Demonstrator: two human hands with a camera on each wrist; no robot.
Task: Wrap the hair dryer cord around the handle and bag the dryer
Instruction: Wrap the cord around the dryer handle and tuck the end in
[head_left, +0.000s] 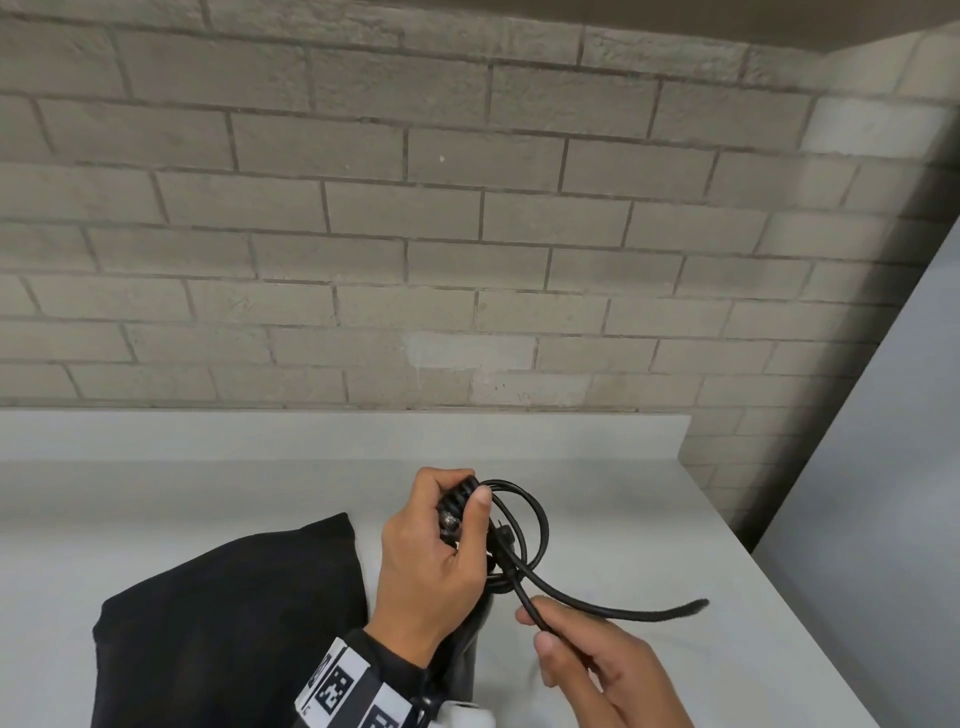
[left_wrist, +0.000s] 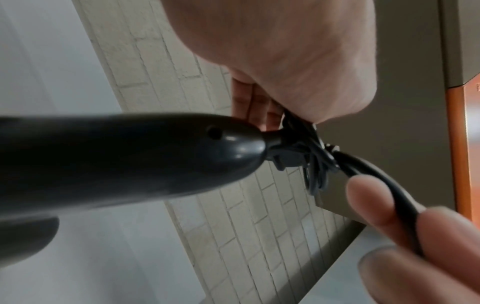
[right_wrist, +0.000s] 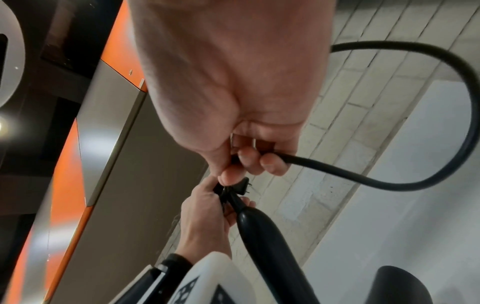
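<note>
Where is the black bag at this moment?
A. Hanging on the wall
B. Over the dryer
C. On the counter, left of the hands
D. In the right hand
C: the bag lies flat on the counter, left of the left hand; the right hand pinches only the cord.

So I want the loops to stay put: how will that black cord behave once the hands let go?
The cord arcs smoothly past the right hand, so probably springy and apt to uncoil. The left hand grips the coils, likely for that reason.
</note>
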